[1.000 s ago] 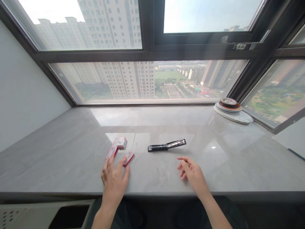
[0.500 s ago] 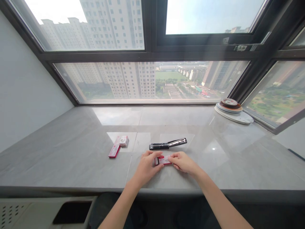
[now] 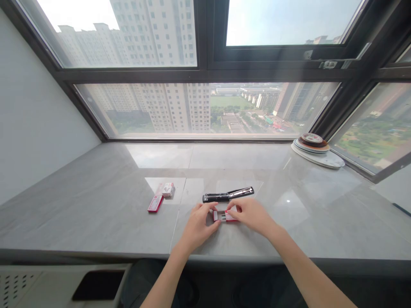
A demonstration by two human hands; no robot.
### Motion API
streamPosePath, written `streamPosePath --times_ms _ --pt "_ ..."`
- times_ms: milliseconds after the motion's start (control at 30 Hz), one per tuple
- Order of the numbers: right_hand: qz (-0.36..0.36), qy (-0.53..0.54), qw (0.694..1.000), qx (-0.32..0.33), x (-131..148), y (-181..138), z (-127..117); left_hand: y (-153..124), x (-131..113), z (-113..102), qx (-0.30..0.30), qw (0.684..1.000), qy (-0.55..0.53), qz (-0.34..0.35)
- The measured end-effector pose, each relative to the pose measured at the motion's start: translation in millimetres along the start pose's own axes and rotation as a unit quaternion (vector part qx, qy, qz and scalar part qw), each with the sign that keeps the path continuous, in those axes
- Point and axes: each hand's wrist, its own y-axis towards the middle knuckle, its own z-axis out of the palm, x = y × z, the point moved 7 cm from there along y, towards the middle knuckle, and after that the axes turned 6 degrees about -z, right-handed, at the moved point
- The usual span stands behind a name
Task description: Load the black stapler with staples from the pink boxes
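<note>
My left hand (image 3: 201, 222) holds the left end of a small red-and-white staple box (image 3: 231, 217) between thumb and fingers. My right hand (image 3: 253, 214) pinches the right part of the same box, its fingertips partly covering the top. Between the hands the box stands partly slid open, showing a pale inside with small dark pieces. Just beyond my fingers lies a black stapler (image 3: 215, 197), swung open, with its metal channel facing up.
To the left, a red flat box (image 3: 156, 203) lies beside a small white-and-pink box (image 3: 168, 189) on the grey tiled ledge (image 3: 105, 214). Stacked plates (image 3: 317, 156) sit at the far right by the window. The ledge's front edge runs close before me.
The right hand has shifted slightly right with the box's cover, uncovering part of the inside. My left hand keeps its hold on the left end.
</note>
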Motion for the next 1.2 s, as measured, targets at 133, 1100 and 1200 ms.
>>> streamPosePath --times_ms 133,1100,1200 --pt "-0.079 -0.110 0.988 0.074 37.7 20.9 15.6 -0.5 -0.3 -1.3 0.002 1.000 -0.005 0.001" --pt "-0.013 0.105 0.994 0.033 5.8 -15.9 23.8 1.3 18.1 -2.3 -0.024 0.995 -0.067 -0.071" --pt "-0.003 0.102 0.995 0.017 11.9 -9.7 22.4 9.1 29.5 -18.0 -0.086 0.992 -0.037 -0.084"
